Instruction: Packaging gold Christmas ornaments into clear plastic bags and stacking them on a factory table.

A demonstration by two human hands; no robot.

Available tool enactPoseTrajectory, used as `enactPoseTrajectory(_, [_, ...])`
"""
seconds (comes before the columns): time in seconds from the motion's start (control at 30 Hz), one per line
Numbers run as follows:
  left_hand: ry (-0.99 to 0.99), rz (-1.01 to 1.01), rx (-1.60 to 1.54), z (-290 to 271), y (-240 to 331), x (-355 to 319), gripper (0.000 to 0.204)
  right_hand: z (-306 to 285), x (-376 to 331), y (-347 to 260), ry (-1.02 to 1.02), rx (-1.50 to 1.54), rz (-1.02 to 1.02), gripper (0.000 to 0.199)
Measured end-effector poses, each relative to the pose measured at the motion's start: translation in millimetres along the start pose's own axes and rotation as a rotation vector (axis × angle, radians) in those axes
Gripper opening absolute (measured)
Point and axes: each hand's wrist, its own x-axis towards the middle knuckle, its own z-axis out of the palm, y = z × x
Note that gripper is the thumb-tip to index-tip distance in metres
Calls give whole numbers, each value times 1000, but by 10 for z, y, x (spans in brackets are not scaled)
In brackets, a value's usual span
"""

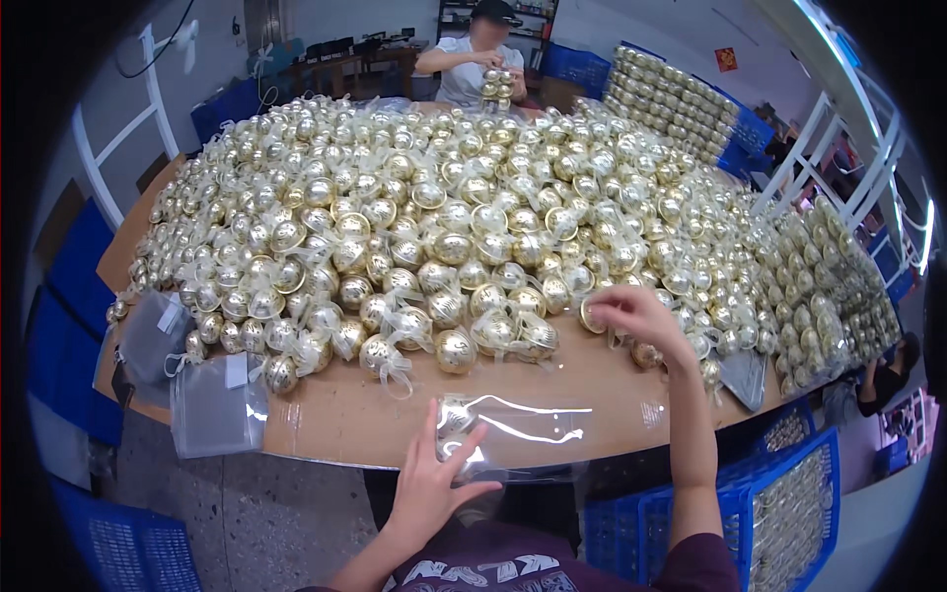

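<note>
A wide heap of shiny gold ball ornaments (454, 247) with pale ribbon loops covers most of the wooden table. At the heap's near edge my right hand (636, 318) has its fingers curled onto a gold ball ornament (589, 314), partly hidden by the fingertips. My left hand (434, 485) lies by the table's front edge, fingers spread, touching a clear plastic bag (552, 426). Inside the bag's left end are gold balls (456, 416), partly covered by the left fingers.
Stacks of flat clear bags (219, 407) lie at the table's left front. Packed rows of balls (829, 296) rise at the right, and more (671, 104) at the back. Blue crates (705, 523) stand below right. A person (473, 74) across the table holds packed balls.
</note>
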Motion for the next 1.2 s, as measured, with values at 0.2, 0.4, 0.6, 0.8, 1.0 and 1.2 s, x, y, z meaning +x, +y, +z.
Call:
enactPoseTrajectory(0.2, [-14, -6, 26, 30, -9, 13, 78, 419, 1276, -57, 203, -429, 212, 64])
enactPoseTrajectory(0.4, [9, -6, -4, 48, -36, 18, 76, 633, 1352, -51, 287, -420, 265, 72])
enactPoseTrajectory(0.6, [9, 1, -19, 27, -11, 8, 74, 744, 1106, 99, 440, -111, -63, 69])
enactPoseTrajectory(0.8, [28, 13, -24, 67, -42, -11, 71, 612, 147, 173, 451, 114, -157, 75])
enactPoseTrajectory(1.0, [29, -22, -60, 38, 9, 2, 73, 566, -1069, 6, 505, 189, -24, 85])
enactPoseTrajectory(1.2, [6, -99, -136, 65, 82, 47, 77, 739, -1526, 324, 414, -110, 57, 65])
